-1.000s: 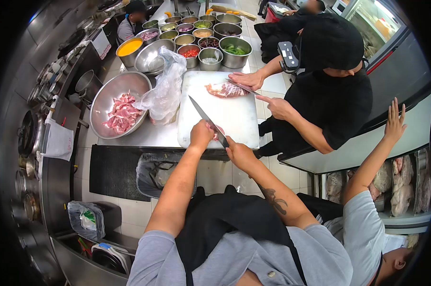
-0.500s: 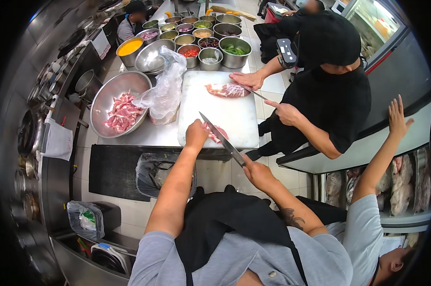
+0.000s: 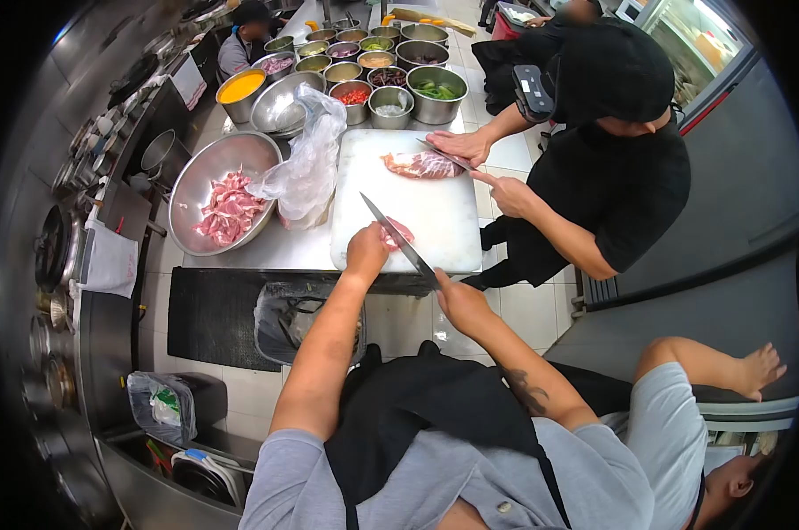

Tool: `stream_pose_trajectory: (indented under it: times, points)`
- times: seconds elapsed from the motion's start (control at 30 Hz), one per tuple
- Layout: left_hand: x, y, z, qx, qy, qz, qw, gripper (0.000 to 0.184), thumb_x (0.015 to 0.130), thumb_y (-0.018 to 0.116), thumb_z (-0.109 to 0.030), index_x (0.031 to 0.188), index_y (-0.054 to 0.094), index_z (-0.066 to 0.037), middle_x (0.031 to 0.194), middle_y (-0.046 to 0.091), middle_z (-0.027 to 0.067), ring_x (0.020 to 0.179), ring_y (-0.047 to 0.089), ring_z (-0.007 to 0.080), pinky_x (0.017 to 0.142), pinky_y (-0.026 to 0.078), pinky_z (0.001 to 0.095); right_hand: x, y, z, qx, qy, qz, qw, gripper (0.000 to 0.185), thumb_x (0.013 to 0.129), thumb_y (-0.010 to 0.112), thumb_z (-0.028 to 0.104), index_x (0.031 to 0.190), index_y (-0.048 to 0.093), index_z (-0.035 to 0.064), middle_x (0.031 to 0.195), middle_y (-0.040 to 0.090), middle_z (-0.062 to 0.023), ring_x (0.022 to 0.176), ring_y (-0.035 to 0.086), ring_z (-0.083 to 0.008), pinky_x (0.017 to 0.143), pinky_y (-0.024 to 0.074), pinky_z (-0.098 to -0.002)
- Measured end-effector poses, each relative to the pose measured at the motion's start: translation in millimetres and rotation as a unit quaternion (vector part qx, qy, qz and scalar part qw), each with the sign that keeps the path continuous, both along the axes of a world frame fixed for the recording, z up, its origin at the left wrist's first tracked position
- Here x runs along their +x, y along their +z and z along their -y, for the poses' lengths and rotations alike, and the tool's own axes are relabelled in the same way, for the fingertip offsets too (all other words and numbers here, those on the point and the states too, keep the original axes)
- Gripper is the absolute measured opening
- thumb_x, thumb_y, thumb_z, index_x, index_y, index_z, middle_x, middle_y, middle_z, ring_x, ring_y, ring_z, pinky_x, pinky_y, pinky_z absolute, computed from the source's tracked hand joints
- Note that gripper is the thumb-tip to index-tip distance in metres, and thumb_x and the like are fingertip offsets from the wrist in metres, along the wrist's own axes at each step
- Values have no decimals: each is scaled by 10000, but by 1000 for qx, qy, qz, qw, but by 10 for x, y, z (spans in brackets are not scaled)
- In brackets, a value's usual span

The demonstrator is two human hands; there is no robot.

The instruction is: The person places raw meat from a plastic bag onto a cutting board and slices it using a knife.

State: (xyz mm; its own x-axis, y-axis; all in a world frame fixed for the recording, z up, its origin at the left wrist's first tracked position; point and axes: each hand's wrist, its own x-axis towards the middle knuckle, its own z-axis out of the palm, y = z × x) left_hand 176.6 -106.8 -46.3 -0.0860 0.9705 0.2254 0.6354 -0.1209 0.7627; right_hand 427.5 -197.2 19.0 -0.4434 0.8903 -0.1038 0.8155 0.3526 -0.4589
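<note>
My right hand (image 3: 463, 303) is closed around the handle of a long kitchen knife (image 3: 390, 229). Its blade points up and left, lying across a small piece of raw meat (image 3: 401, 231) near the front of the white cutting board (image 3: 355, 177). At the left end of that piece, my left hand (image 3: 367, 251) grips it, fingers partly hidden from above. A larger chunk of raw meat (image 3: 421, 164) lies at the board's far side, where a co-worker's hand (image 3: 461, 147) rests beside it and their other hand (image 3: 510, 193) holds a second knife (image 3: 448, 154).
Left of the board stand a crumpled plastic bag (image 3: 311, 159) and a steel bowl (image 3: 180, 194) of sliced raw meat. Steel containers (image 3: 439, 110) of chopped ingredients crowd behind. A lined bin (image 3: 271, 322) sits below the table edge. Another person's arm (image 3: 695, 367) reaches out at right.
My right hand and knife have shifted left and slightly up over the small piece. At right, the fridge door has swung shut, and the person's arm there has come down. The co-worker's knife moved up-left.
</note>
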Motion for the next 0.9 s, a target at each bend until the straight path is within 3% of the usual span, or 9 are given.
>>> stream_pose_trajectory:
  times: [0.2,0.37,0.43,0.53,0.6,0.73,0.83,0.9]
  points:
    - [-97,77,39,-57,-15,-80,995,236,886,761,-228,920,702,-2,871,719,247,871,693,453,770,540,539,-354,-179,-374,23,4,-16,1000,527,1017,566,184,1495,422,17,865,701,-240,825,689,-445,729,536,-550]
    - [-136,27,43,-62,31,-40,997,185,895,723,-159,896,708,25,905,748,235,895,731,404,806,571,472,-271,-64,-300,-2,16,2,1000,482,1029,533,203,1462,397,43,903,702,-242,867,688,-454,747,526,-579]
    - [-202,-175,-4,-49,29,-30,998,264,859,775,-240,917,697,5,897,726,249,897,699,446,803,547,520,-214,22,-205,-8,9,-3,1000,489,1027,538,208,1469,403,47,911,706,-248,869,690,-459,749,527,-580]
    - [-182,-83,26,-65,45,-6,997,175,835,748,-148,926,701,-6,889,727,254,908,703,443,821,552,509,-87,39,-90,-8,9,11,1000,509,1028,544,225,1485,407,50,895,703,-258,844,696,-458,746,533,-586]
    - [-166,-112,9,-57,64,-7,996,194,842,737,-158,952,692,-5,941,707,254,926,685,455,828,546,515,-25,39,-34,-11,8,20,1000,516,1027,548,229,1491,409,51,881,704,-257,830,698,-457,742,539,-585]
    - [13,283,154,-18,40,48,998,193,849,729,-170,974,683,-30,985,640,236,922,652,455,828,543,521,-8,-35,-33,12,11,16,1000,520,1021,561,234,1490,429,53,851,708,-248,802,703,-455,729,548,-580]
    - [62,316,293,18,1,-56,998,160,858,723,-164,961,680,-49,975,618,231,904,645,443,818,543,524,31,-65,-31,18,6,4,1000,509,1018,571,238,1478,462,48,847,711,-247,792,702,-457,719,550,-578]
    - [25,191,253,12,9,-62,998,149,861,720,-153,954,676,-45,968,623,237,902,643,449,818,541,529,52,-55,-52,33,2,-21,999,499,1017,575,241,1466,486,42,853,711,-249,792,700,-459,717,550,-575]
